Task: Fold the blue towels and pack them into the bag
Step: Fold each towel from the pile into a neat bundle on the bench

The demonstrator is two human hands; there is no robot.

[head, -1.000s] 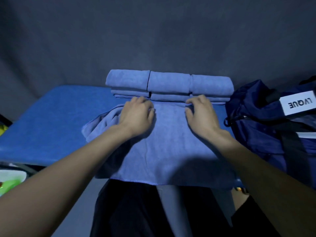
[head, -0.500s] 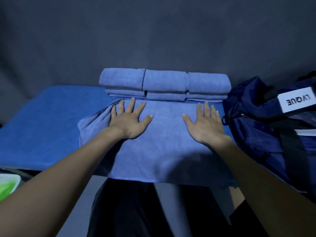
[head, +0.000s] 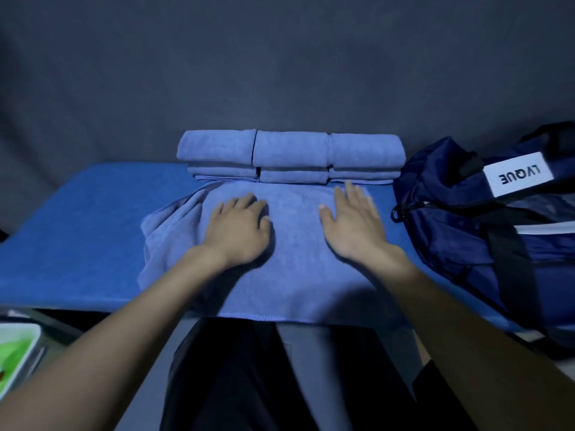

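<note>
A light blue towel (head: 292, 269) lies spread on the blue table (head: 77, 237), its near edge hanging over the front and its left side rumpled. My left hand (head: 239, 231) rests palm down on the towel's left half, fingers slightly bent. On the right half lies my right hand (head: 354, 222), flat with straight fingers. Behind the towel stand three piles of folded blue towels (head: 291, 157) in a row. The navy bag (head: 485, 231) with a white label sits at the table's right end, close to my right hand.
A dark grey cloth backdrop (head: 280, 73) hangs behind the table. A white tray with something green (head: 15, 353) shows at the lower left, below the table edge. My dark-clothed legs are under the front edge.
Both hands have slid back toward me over the towel from its far edge. The left hand's fingers went from spread flat to slightly bent.
</note>
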